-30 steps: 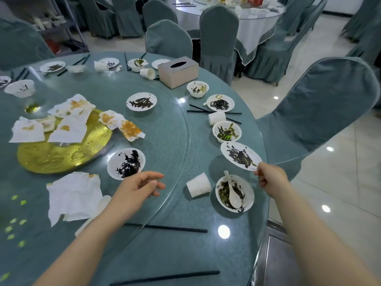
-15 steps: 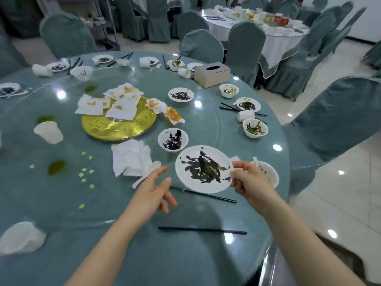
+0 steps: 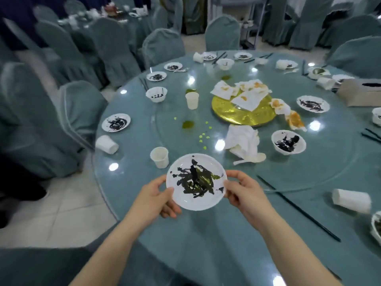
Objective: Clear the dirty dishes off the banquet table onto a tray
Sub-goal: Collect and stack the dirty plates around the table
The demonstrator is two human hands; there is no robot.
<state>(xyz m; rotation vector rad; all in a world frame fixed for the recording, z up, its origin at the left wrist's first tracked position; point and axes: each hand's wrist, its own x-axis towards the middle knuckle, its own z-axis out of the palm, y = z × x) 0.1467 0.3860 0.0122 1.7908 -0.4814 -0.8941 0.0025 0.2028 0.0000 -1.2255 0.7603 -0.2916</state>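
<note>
A white plate (image 3: pixel 196 200) smeared with dark and green scraps is held above the round teal banquet table (image 3: pixel 216 234). My left hand (image 3: pixel 158 198) grips its left rim and my right hand (image 3: pixel 242 193) grips its right rim. More dirty dishes stand around: a bowl (image 3: pixel 288 142) with dark smears to the right, a plate (image 3: pixel 116 122) at the left edge, a bowl (image 3: pixel 156 94) further back. No tray is in view.
White cups (image 3: pixel 159 157) (image 3: pixel 106 144) (image 3: pixel 351 200) stand or lie near the plate. Crumpled napkins (image 3: pixel 243 141) lie by a gold platter (image 3: pixel 243 114). Black chopsticks (image 3: pixel 299 209) lie to the right, a tissue box (image 3: pixel 360 92) at far right. Covered chairs (image 3: pixel 80 106) ring the table.
My left hand has come up and taken the plate's left rim, so both hands hold it. The view has swung left along the table.
</note>
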